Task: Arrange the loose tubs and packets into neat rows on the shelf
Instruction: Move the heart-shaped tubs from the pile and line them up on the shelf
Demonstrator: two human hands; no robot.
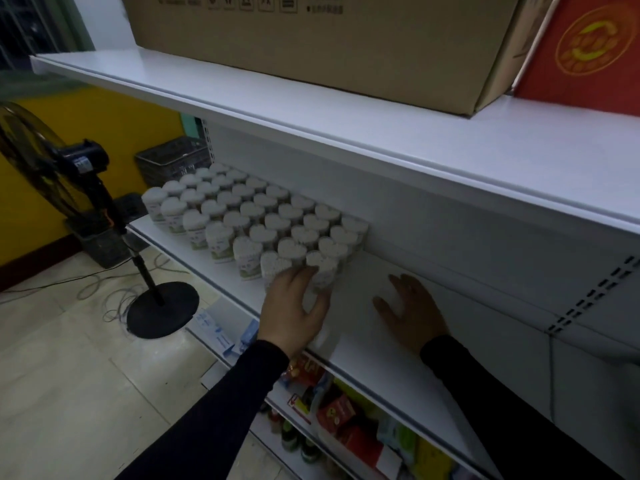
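Several heart-shaped white tubs (263,216) stand in tight rows on the left half of the white middle shelf (367,327). My left hand (294,306) lies against the two nearest tubs (322,268) at the front right corner of the block, its fingers spread over their sides and its thumb curled towards them. My right hand (410,311) rests flat on the bare shelf to the right of the tubs, fingers spread, holding nothing. No loose packets show on this shelf.
A big cardboard box (311,43) and a red box (588,53) sit on the top shelf. Coloured packets (349,420) fill the lower shelf. A standing fan (69,174) with cables and a dark basket (173,161) stand on the floor at left.
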